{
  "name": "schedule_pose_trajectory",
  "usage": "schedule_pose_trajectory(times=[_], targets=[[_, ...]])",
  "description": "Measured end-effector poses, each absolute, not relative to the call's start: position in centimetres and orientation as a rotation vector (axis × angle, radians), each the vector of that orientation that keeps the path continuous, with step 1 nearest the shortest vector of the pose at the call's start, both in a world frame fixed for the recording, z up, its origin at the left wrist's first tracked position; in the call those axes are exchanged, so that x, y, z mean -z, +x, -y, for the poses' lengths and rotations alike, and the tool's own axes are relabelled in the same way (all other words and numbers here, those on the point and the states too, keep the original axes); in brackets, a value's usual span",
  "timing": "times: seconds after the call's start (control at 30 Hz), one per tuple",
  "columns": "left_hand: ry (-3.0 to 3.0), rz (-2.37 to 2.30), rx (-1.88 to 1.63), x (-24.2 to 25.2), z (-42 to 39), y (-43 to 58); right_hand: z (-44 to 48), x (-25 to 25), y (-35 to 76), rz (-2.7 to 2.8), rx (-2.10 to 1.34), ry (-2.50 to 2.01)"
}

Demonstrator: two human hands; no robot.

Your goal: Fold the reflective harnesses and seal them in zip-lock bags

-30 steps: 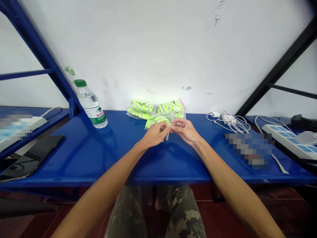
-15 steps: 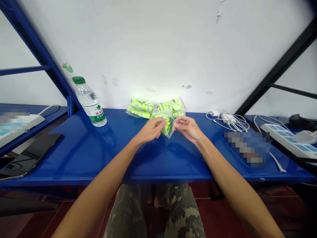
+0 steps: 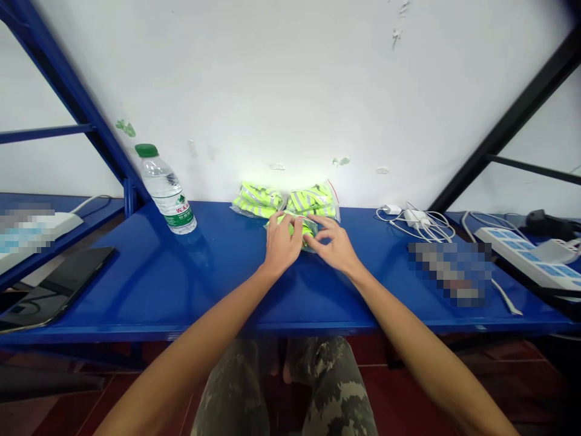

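Note:
A small clear plastic bag holding a neon-yellow reflective band point(image 3: 303, 227) lies on the blue table point(image 3: 181, 284) near the wall. My left hand point(image 3: 280, 245) rests on the bag's left side with fingers closed down on it. My right hand point(image 3: 332, 243) presses on its right side, fingers curled onto the bag. Just behind them lie two more bagged neon-yellow bands, one at the left point(image 3: 258, 200) and one at the right point(image 3: 314, 198), against the wall.
A water bottle with a green cap point(image 3: 166, 191) stands at the back left. White chargers and cables point(image 3: 417, 221) and a power strip point(image 3: 521, 248) lie at the right. A dark phone point(image 3: 54, 287) lies on the lower left shelf.
Both hands have lowered the bag from mid-air onto the table, moving it forward toward the other bags, and now press on it.

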State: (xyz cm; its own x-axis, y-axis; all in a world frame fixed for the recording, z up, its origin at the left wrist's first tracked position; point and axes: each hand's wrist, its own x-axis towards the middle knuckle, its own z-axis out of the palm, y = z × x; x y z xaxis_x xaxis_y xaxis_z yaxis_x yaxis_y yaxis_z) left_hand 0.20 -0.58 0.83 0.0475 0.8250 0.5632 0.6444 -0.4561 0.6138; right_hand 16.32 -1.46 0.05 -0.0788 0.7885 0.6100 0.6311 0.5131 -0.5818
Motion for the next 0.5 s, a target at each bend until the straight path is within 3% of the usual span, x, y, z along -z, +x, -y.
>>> schedule_pose_trajectory(times=[0.1, 0.2, 0.5], targets=[[2.018, -1.508, -1.210, -0.7, -0.8, -0.7, 1.2, 0.6, 16.5, 1.755, -0.191, -1.449], [1.792, -1.705, -1.232, -0.3, -3.0, -1.8, 0.1, 1.5, 16.8, 1.681, -0.424, -1.599], [1.434, -1.520, -1.346, 1.3, -5.5, -7.1, -1.4, 2.1, 18.9, 0.938, -0.972, -1.163]])
